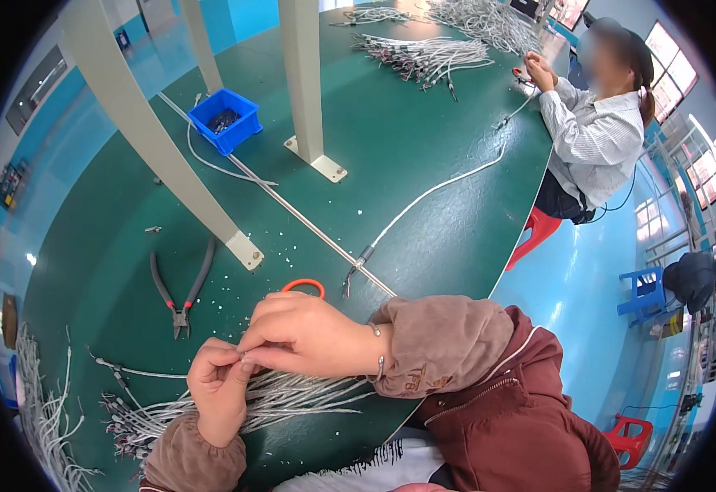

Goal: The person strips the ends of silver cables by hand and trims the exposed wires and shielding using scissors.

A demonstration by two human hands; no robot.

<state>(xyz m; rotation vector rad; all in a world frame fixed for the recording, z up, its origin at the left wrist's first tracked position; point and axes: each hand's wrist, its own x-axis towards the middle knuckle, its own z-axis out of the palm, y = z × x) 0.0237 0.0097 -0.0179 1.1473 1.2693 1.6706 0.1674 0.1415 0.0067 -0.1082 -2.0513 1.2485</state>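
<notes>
My left hand (219, 389) and my right hand (296, 332) meet above the table's near edge, thumbs and fingertips pinched close together. What lies between the fingertips is too small and covered to name. A white cable (149, 374) runs up to my left hand from the left. Under both hands spreads a bundle of white cables (292, 403), its dark wire ends toward the left. An orange scissor handle (305, 284) pokes out just beyond my right hand. Pliers (181, 305) with dark handles lie spread open, up and left of my hands.
A blue bin (225, 121) with small dark parts sits past metal posts (302, 90) bolted to the green table (423, 131). One long cable (448, 182) reaches toward a seated person (591, 135). More cable bundles (423, 57) lie at the back; others hang at far left.
</notes>
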